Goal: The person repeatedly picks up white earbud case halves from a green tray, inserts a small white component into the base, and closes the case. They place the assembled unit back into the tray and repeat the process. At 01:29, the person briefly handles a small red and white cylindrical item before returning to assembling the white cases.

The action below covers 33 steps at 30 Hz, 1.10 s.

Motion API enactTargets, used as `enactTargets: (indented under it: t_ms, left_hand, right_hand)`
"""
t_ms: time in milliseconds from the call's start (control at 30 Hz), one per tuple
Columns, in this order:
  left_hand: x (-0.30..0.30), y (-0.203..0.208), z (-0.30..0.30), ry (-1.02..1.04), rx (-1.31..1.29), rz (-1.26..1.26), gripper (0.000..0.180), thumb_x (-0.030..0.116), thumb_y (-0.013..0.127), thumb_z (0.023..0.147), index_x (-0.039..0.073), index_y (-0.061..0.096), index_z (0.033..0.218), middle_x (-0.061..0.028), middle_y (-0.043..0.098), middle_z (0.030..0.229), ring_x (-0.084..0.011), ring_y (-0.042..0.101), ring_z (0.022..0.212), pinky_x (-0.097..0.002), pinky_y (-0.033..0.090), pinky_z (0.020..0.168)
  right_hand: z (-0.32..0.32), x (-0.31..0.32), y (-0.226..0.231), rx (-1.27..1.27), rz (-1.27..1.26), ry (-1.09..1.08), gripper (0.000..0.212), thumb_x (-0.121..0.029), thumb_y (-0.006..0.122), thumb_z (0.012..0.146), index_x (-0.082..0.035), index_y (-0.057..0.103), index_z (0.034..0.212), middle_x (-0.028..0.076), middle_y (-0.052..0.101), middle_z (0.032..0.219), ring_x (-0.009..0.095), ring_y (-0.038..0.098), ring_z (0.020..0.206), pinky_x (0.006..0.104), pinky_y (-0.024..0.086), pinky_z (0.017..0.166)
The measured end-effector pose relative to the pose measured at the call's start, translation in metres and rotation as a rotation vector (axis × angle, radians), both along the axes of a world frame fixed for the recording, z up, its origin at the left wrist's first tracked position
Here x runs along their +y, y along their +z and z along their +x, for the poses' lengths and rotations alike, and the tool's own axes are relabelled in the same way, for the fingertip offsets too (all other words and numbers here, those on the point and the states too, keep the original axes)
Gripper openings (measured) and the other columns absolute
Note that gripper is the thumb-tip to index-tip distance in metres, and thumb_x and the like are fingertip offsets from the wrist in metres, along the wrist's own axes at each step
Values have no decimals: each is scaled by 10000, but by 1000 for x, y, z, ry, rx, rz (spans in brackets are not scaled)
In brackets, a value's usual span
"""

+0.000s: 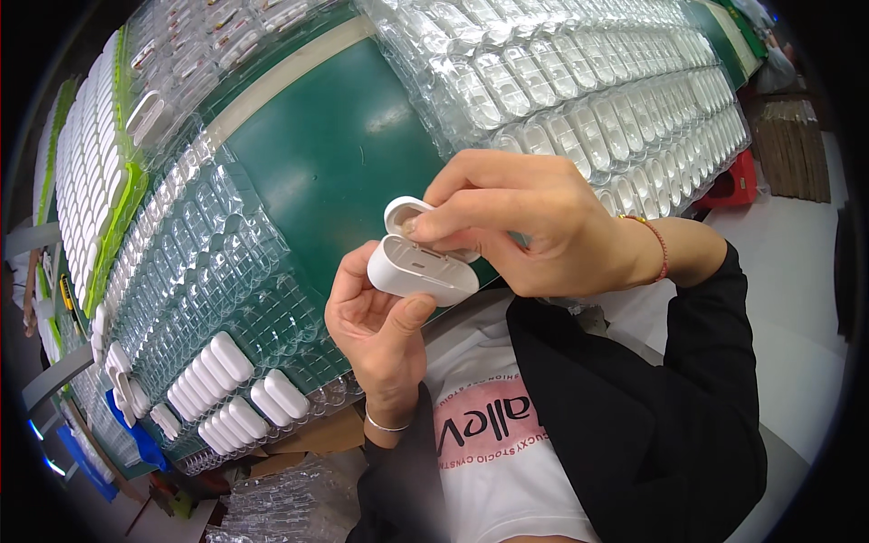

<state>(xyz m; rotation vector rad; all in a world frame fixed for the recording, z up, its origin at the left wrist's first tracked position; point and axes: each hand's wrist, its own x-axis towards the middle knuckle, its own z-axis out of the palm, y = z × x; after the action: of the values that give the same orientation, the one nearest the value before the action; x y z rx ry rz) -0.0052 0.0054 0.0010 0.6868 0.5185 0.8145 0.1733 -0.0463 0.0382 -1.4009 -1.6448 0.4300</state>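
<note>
A white earbud case (398,274) with its hinged lid raised is held above the green work surface. My left hand (376,330) is closed around the lower body of the case, thumb along its near side and fingers behind. The inside of the case shows a hollow without earbuds. With thumb and index finger pressed into the raised lid, my right hand (548,222) grips its rim. Its fingertips cover part of the lid's inside, so I cannot tell whether something small is between them.
Clear plastic trays with rounded slots (561,77) are stacked at the far right. Another clear tray (204,258) lies on the left, with several white cases (213,371) near its front edge. Many white pieces (90,181) fill a bright-green-edged tray at far left. A red bin (731,184) stands right.
</note>
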Motion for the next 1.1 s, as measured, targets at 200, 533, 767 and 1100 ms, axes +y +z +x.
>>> enactTargets:
  t_ms: [200, 533, 767, 1100]
  left_hand:
    - [-4, 5, 0, 101, 38, 42, 466, 2, 769, 765, -23, 502, 1147, -88, 585, 1091, -161, 581, 1024, -303, 473, 908]
    - [-1, 7, 0, 184, 2, 91, 376, -35, 703, 815, 1, 490, 1123, -73, 565, 1080, -143, 559, 1011, -293, 448, 896]
    - [0, 19, -1, 199, 142, 173, 358, 17, 578, 911, -44, 453, 1241, -140, 563, 1174, -219, 567, 1087, -353, 487, 898]
    - [-10, 31, -27, 285, 242, 468, 244, -43, 533, 887, -29, 491, 1127, -145, 571, 1022, -180, 573, 838, -287, 498, 686]
  right_hand:
    - [6, 9, 13, -13, 53, 58, 225, -44, 733, 759, -64, 682, 978, 77, 579, 977, 178, 554, 623, 303, 455, 541]
    - [-10, 14, 34, -79, 5, 151, 255, -116, 754, 746, -54, 640, 965, 71, 579, 948, 233, 559, 754, 327, 471, 611]
    - [30, 64, 39, -84, -70, 67, 181, -9, 679, 764, -54, 692, 939, 125, 659, 800, 268, 626, 699, 332, 490, 625]
    - [240, 225, 14, -909, -51, -249, 160, -74, 672, 770, -8, 705, 912, 137, 707, 874, 242, 652, 699, 348, 491, 648]
